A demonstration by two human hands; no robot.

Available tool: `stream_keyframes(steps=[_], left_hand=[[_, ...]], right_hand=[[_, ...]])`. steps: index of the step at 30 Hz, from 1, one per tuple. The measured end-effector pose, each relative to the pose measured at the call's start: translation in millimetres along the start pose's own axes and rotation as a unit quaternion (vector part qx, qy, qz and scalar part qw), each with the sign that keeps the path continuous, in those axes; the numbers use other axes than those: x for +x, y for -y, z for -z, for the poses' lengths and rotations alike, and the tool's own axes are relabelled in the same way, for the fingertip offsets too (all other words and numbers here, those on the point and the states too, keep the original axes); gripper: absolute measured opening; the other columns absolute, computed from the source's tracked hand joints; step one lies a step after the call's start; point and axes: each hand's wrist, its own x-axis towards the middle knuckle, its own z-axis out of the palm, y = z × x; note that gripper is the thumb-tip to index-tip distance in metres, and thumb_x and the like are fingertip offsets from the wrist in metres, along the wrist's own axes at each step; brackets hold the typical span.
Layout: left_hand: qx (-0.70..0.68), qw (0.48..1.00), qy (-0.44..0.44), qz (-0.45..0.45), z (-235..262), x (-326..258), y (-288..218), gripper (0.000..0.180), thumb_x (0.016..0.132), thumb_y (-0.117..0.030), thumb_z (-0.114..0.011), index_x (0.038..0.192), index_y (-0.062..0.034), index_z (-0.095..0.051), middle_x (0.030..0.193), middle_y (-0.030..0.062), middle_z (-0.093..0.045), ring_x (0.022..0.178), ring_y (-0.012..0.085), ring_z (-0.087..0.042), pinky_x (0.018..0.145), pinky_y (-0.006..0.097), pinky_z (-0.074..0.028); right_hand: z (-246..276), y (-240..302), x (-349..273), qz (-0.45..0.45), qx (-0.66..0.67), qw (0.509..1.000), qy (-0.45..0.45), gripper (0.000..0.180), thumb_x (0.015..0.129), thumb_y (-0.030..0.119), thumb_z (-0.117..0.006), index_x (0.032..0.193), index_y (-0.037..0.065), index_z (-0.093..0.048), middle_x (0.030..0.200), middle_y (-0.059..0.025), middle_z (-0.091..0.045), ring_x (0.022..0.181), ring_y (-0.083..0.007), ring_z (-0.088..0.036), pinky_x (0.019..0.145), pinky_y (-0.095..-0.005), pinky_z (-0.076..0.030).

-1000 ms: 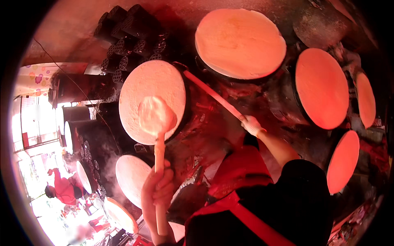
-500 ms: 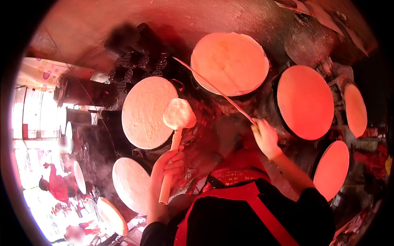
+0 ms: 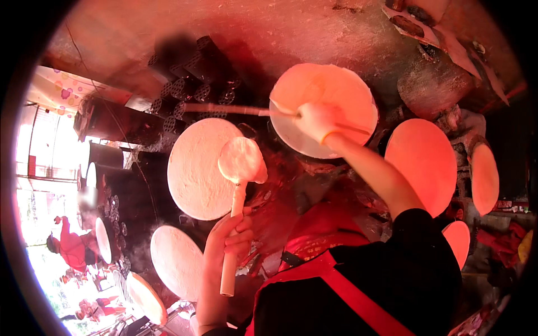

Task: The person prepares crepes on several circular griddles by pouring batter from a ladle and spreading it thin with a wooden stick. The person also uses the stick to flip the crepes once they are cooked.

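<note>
From where I stand, a person in a red apron (image 3: 297, 269) is busy among hot-looking pans washed in red light. At upper centre is a round griddle (image 3: 294, 137) holding a thin pale sheet of batter (image 3: 342, 84); the sheet covers most of it, while a greyer patch shows at the lower left. Above this griddle is the right hand (image 3: 316, 122), its fingers closed around a thin stick (image 3: 224, 109) that reaches leftward; whether the stick touches the sheet, I cannot tell. Near the middle of the frame, the left hand (image 3: 238, 232) has its fingers wrapped around a thick pale dowel (image 3: 229, 274), tipped with a glossy white lump of dough (image 3: 240, 159). That lump overlaps the edge of a mottled pale round (image 3: 196, 173) left of centre. Further rounds lie at lower left (image 3: 176, 263), right (image 3: 423, 168) and far right (image 3: 485, 179), hiding most of what is beneath them. At upper left, dark perforated briquettes (image 3: 199, 78) are stacked.
</note>
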Motion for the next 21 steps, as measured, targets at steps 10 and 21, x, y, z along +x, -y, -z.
stream_keyframes(steps=[10,21], left_hand=[[0.035,0.989,0.078,0.122,-88,98,-39,0.032,0.102,-0.010,-0.031,0.125,0.0108,-0.038,0.080,0.0072,-0.040,0.056,0.0121,-0.041,0.045,0.025,-0.037],[0.092,0.984,0.117,0.095,-175,182,11,0.034,0.101,-0.015,-0.030,0.124,0.0099,-0.034,0.082,0.0046,-0.039,0.054,0.0114,-0.040,0.050,0.028,-0.040]], right_hand=[[361,-230,-142,-0.074,0.324,0.856,-0.397,0.024,0.086,0.025,-0.062,0.103,0.009,-0.069,0.061,0.0105,-0.045,0.046,-0.0038,-0.038,0.043,-0.0215,-0.029],[411,-468,-446,-0.166,0.548,0.511,-0.641,0.016,0.088,0.028,-0.067,0.081,0.017,-0.057,0.058,0.0100,-0.048,0.048,-0.0077,-0.041,0.046,-0.0234,-0.031]])
